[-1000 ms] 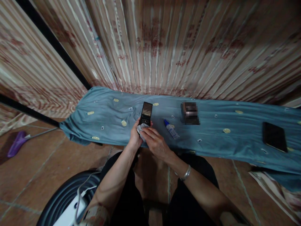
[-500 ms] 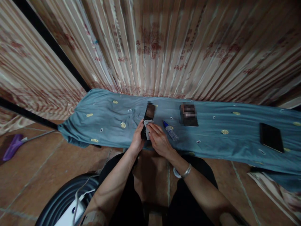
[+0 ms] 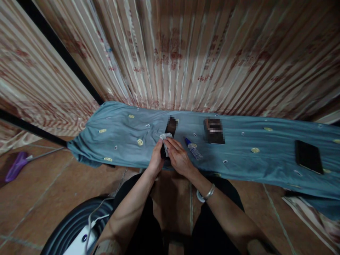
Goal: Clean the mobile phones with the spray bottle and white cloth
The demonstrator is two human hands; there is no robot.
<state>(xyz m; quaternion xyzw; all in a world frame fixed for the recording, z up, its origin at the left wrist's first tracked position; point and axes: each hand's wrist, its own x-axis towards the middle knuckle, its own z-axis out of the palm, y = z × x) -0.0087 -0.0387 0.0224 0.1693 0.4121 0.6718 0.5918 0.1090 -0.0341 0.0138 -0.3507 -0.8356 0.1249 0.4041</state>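
A black flip phone (image 3: pixel 170 132), unfolded, is gripped along its lower part by my left hand (image 3: pixel 156 158). The upper end of the phone is pixelated. My right hand (image 3: pixel 179 156) presses a pale grey cloth (image 3: pixel 165 136) onto the keypad half, fingers together. Most of the keys are hidden under the cloth and fingers. Just right of my right hand lies a small clear bottle (image 3: pixel 193 149) with a blue pointed cap, on its side on the blue-green cloth cover (image 3: pixel 239 163).
A dark box-like item (image 3: pixel 219 137), partly pixelated, lies beyond the bottle. Farther right is a flat black rectangular object (image 3: pixel 309 157). A patterned curtain (image 3: pixel 170 53) hangs behind. At lower left, a white device (image 3: pixel 79 244) with cables rests on a black ribbed round object (image 3: pixel 63 221).
The grey cloth has shifted slightly on the phone and covers more of the keys. Both hands keep their hold, and the view has moved a little.
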